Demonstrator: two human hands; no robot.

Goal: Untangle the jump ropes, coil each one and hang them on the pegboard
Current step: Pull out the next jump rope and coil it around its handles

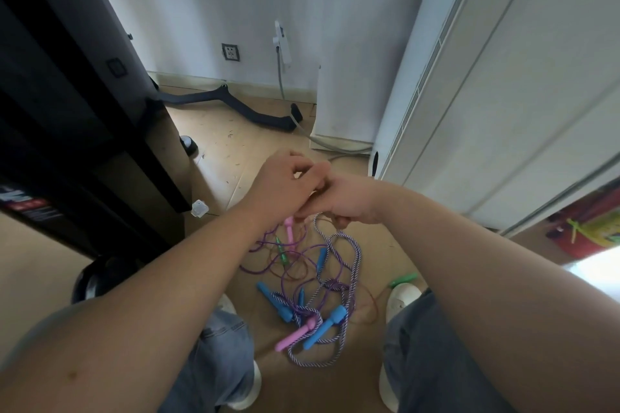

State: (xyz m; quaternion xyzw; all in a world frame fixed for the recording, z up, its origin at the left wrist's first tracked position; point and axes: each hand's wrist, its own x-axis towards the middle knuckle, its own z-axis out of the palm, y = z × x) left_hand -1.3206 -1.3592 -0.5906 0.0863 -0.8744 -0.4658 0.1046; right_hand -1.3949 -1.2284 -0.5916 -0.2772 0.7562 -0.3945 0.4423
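A tangle of jump ropes [312,282] lies on the wooden floor between my feet: thin purple cords, a thick purple-and-white braided rope [352,265], blue handles [275,303], a pink handle [295,335] and a green handle [404,279] by my right shoe. My left hand [285,184] and my right hand [349,199] meet above the pile, fingers curled. A second pink handle [289,230] hangs from under my left hand. The braided rope rises into my right fist. No pegboard is in view.
A black cabinet [84,131] stands close on the left. A white unit [503,77] fills the right side, a white wall with a socket [230,52] lies ahead. A black curved bar [235,104] and grey cable [322,141] rest on the floor beyond my hands.
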